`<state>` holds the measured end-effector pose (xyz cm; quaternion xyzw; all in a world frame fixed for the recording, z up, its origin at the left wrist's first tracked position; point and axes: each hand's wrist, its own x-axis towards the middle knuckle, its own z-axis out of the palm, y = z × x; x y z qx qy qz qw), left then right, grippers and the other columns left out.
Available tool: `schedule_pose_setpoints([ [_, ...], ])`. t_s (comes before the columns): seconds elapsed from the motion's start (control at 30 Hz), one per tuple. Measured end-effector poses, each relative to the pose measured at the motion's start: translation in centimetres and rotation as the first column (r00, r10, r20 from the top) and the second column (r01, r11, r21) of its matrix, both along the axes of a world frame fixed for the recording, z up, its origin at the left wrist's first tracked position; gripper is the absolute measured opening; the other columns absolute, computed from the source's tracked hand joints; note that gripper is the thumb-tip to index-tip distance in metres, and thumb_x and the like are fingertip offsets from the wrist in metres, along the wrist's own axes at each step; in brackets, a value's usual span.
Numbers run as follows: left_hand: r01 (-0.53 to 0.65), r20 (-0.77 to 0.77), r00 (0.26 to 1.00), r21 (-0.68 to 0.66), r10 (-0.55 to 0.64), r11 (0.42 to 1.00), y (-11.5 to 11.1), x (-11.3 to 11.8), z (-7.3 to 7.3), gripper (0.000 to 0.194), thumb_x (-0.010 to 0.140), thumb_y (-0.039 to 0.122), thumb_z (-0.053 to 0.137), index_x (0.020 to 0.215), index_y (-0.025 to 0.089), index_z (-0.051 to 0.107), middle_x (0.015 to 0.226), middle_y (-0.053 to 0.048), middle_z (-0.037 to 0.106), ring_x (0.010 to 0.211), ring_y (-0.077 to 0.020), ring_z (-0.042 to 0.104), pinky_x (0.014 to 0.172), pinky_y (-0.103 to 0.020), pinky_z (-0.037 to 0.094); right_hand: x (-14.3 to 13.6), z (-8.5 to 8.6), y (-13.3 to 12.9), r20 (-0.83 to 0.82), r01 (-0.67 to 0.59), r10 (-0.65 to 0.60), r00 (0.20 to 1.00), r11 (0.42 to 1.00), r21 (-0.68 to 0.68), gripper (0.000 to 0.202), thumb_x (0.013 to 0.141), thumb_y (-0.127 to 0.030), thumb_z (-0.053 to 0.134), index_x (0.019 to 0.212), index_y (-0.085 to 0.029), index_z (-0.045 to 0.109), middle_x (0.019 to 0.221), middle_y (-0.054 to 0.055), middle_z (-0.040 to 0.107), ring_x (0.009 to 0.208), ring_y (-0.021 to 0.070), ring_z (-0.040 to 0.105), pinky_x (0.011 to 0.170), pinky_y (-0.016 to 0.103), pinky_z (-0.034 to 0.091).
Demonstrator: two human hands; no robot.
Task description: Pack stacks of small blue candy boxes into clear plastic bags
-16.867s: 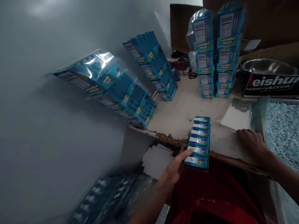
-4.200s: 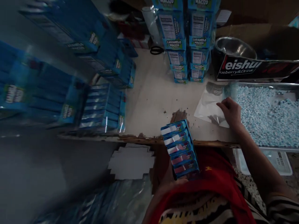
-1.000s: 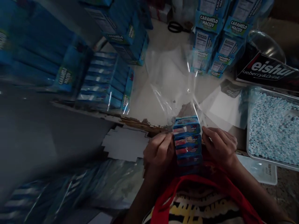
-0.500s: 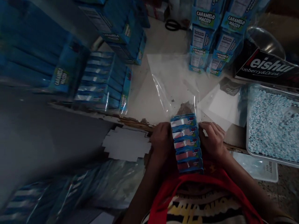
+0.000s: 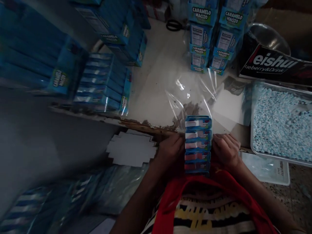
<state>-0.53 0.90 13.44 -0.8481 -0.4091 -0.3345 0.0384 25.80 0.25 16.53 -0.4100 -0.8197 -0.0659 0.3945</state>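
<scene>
The boxes (image 5: 198, 144) lie between both hands' curled fingers, left (image 5: 171, 146) and right (image 5: 226, 146), which pinch the clear bag (image 5: 188, 100) around them.

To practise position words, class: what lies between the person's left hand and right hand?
In the head view, a row of small blue boxes sits between the left hand and right hand.

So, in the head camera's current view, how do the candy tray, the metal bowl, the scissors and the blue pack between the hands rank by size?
1. Candy tray
2. Blue pack and metal bowl: too close to rank; the bowl is partly hidden
3. Scissors
</scene>
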Motion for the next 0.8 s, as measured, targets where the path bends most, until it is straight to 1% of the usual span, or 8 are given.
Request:
schedule_pose_setpoints([
  [0.07,0.076,-0.019,0.997,-0.013,-0.076,0.997,-0.6,0.2,0.3,0.036,0.113,0.021,0.045,0.079,0.018,0.058,0.073,-0.003,0.058,0.065,-0.0158,0.052,0.060,-0.030,0.038,0.9,-0.5,-1.5,0.015,0.009,-0.009,1.000,1.000,-0.021,0.010,0.104,-0.011,0.065,0.099,-0.019,0.062,0.085,0.004,0.076,0.072,0.0149,0.063,0.067,0.032,0.041],
  [0.17,0.153,-0.037,0.987,-0.041,-0.155,0.987,-1.8,0.1,0.5,0.034,0.114,0.021,0.044,0.084,0.017,0.060,0.078,-0.004,0.062,0.070,-0.0161,0.057,0.062,-0.030,0.041,2.1,-1.4,-3.7,0.022,-0.015,0.017,1.000,0.997,-0.076,0.012,0.107,-0.013,0.061,0.095,-0.019,0.062,0.081,0.002,0.073,0.068,0.0141,0.056,0.066,0.032,0.038],
  [0.3,0.193,-0.056,0.978,-0.129,-0.202,0.973,-3.5,-0.2,-0.1,0.026,0.113,0.025,0.049,0.095,0.016,0.065,0.089,-0.006,0.069,0.078,-0.0176,0.063,0.067,-0.031,0.045,3.0,-2.0,-5.3,0.031,-0.109,0.115,0.993,0.983,-0.149,0.026,0.110,-0.016,0.053,0.085,-0.019,0.060,0.077,0.002,0.068,0.068,0.0149,0.052,0.066,0.033,0.037],
  [0.47,0.121,-0.035,0.991,-0.167,-0.129,0.978,-4.8,0.1,-0.9,0.034,0.114,0.028,0.045,0.088,0.018,0.066,0.087,-0.006,0.069,0.075,-0.0161,0.067,0.065,-0.027,0.048,2.5,-2.0,-5.6,0.071,-0.086,0.102,0.992,0.977,-0.196,0.039,0.112,-0.022,0.049,0.074,-0.020,0.053,0.068,0.000,0.055,0.064,0.0157,0.043,0.063,0.033,0.032],
  [0.57,0.116,-0.024,0.992,-0.217,-0.124,0.969,-6.1,0.0,-1.2,0.028,0.112,0.023,0.046,0.098,0.018,0.071,0.092,-0.006,0.073,0.074,-0.0154,0.069,0.062,-0.026,0.048,2.5,-1.9,-6.3,0.068,-0.131,0.147,0.987,0.971,-0.201,0.040,0.113,-0.020,0.045,0.074,-0.020,0.052,0.068,0.000,0.053,0.064,0.0158,0.040,0.063,0.032,0.031],
  [0.63,0.136,0.012,0.990,-0.252,-0.137,0.958,-7.6,-0.5,-1.9,0.028,0.111,0.022,0.046,0.108,0.019,0.074,0.096,-0.007,0.075,0.076,-0.0161,0.071,0.061,-0.026,0.049,3.0,-1.6,-7.0,0.059,-0.223,0.244,0.968,0.943,-0.247,0.041,0.115,-0.020,0.040,0.076,-0.020,0.052,0.070,0.000,0.054,0.065,0.0156,0.042,0.064,0.032,0.032],
  [0.73,0.156,0.079,0.988,-0.374,-0.136,0.914,-9.8,-1.5,-3.7,0.028,0.110,0.027,0.050,0.114,0.024,0.077,0.097,-0.007,0.076,0.081,-0.0182,0.073,0.065,-0.026,0.053,4.0,-1.3,-8.1,0.036,-0.347,0.385,0.922,0.865,-0.361,0.040,0.116,-0.023,0.038,0.078,-0.020,0.051,0.073,0.000,0.057,0.065,0.0147,0.046,0.063,0.031,0.034],
  [0.8,0.148,0.150,0.985,-0.456,-0.088,0.878,-10.9,-1.8,-5.0,0.027,0.108,0.031,0.053,0.108,0.025,0.079,0.101,-0.008,0.075,0.089,-0.0207,0.074,0.072,-0.028,0.058,4.5,-1.5,-8.5,0.002,-0.343,0.379,0.925,0.840,-0.420,0.034,0.114,-0.024,0.047,0.081,-0.021,0.052,0.071,-0.002,0.057,0.064,0.0139,0.048,0.062,0.031,0.036],
])
